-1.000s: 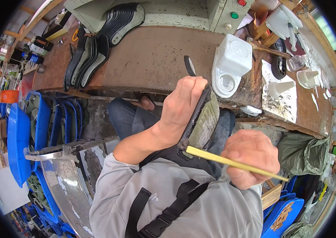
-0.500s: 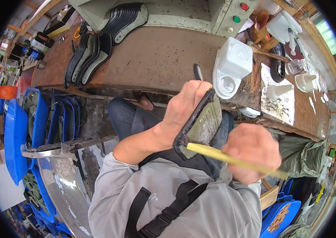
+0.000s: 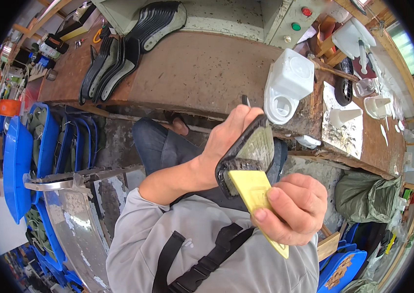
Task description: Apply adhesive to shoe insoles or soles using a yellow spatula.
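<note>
My left hand [image 3: 231, 136] grips a shoe sole [image 3: 258, 146] with a black rim and a grey-green, streaky face, holding it tilted over my lap. The far end of the sole [image 3: 245, 100] pokes out beyond my knuckles. In my right hand [image 3: 292, 210] is a flat yellow tool [image 3: 248, 188], pinched between thumb and fingers. Its wide end lies against the near part of the sole, where the surface looks dark and wet. Whether that end carries bristles is hidden.
Across the brown workbench [image 3: 197, 73] stand nested soles [image 3: 109, 73] and a longer row of soles [image 3: 160, 24] behind them. A white plastic container with a round cup [image 3: 290, 78] sits at the bench's front edge. Blue bins [image 3: 17, 166] line the left; a green sack [image 3: 366, 198] lies right.
The right hand has turned, so the yellow tool shows its broad face instead of its edge, and has moved slightly left and down. The left hand still holds the sole, shifted slightly.
</note>
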A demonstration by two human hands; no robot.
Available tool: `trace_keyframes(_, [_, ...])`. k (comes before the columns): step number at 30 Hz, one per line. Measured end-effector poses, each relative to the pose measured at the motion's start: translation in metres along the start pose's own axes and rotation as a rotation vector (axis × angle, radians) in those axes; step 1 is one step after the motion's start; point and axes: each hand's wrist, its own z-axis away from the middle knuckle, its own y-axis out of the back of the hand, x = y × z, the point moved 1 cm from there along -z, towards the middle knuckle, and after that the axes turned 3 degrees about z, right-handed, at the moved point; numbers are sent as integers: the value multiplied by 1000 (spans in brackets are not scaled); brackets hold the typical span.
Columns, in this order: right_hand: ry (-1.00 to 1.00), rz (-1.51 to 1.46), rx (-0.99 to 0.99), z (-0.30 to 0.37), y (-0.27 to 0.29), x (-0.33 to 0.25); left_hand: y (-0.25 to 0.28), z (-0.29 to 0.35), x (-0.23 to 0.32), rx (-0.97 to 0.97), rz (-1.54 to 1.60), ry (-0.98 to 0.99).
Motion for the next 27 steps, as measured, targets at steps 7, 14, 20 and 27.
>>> trace_keyframes(7, [-874,-520,194,4,25,12,1,2,-2,-52,21,-59])
trace_keyframes(14, [-664,-721,114,-5,2,33,-2,4,-13,-207,379,79])
trace_keyframes(20, [-345,-811,86,-6,13,51,-12,10,-13,-307,903,424])
trace_keyframes(27, [-14,-691,-123,-11,11,27,-17,18,-25,-183,1140,221])
